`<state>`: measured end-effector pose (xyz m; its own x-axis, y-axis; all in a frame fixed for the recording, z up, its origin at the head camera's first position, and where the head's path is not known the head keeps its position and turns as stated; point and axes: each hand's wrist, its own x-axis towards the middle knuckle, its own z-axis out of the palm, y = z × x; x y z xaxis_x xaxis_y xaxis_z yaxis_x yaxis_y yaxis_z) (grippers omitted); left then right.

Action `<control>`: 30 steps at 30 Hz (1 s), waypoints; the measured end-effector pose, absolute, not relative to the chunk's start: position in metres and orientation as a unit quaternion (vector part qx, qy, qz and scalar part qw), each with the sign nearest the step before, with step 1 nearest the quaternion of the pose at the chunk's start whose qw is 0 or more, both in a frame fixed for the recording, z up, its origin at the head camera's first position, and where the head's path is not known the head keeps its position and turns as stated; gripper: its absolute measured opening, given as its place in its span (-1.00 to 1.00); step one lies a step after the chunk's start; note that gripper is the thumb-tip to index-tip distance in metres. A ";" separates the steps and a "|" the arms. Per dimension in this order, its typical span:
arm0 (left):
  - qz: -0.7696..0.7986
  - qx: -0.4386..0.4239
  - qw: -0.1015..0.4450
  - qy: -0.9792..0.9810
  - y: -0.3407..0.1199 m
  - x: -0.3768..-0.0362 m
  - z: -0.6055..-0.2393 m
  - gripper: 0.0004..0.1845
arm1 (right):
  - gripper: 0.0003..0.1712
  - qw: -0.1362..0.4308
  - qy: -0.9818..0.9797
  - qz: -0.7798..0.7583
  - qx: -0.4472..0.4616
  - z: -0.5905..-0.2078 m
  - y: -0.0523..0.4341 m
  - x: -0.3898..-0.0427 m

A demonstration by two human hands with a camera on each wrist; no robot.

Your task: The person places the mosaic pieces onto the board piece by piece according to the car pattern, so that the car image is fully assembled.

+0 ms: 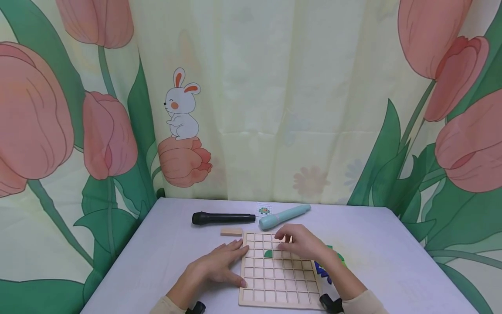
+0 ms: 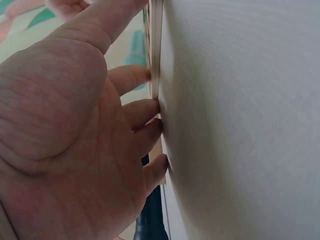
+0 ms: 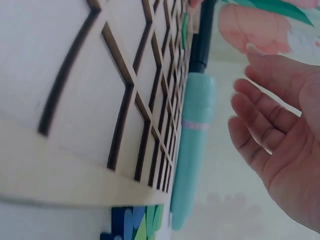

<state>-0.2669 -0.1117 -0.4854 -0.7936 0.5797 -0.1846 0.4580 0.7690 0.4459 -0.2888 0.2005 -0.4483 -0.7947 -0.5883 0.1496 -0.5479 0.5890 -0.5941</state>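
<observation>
Left hand (image 1: 213,266) flat against grid board (image 1: 279,296), green piece (image 1: 268,254) inside, right hand (image 1: 303,244) fingers relaxed

A pale lavender table (image 1: 392,261) carried a wooden grid board (image 1: 276,279) near its front edge. Behind the board lay a small wooden block (image 1: 231,232), a black microphone (image 1: 222,218), a teal pen-shaped device (image 1: 284,216) and a small picture card (image 1: 264,210) (details illegible).

Both forearms wear cream sleeves, with a black wrist-mounted device at each cuff.
</observation>
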 end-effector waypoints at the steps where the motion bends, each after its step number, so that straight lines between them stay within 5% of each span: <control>1: 0.192 0.280 0.158 0.927 -0.112 -0.266 -0.485 0.12 | -0.76 0.024 0.891 -0.331 -0.309 -0.449 0.205 -0.286; 12: 0.187 0.279 0.165 0.927 -0.111 -0.268 -0.482 0.12 | -0.71 -0.032 0.922 -0.329 -0.200 -0.456 0.245 -0.288; 30: 0.194 0.282 0.168 0.924 -0.111 -0.268 -0.482 0.12 | -0.71 -0.014 0.944 -0.319 -0.082 -0.470 0.285 -0.296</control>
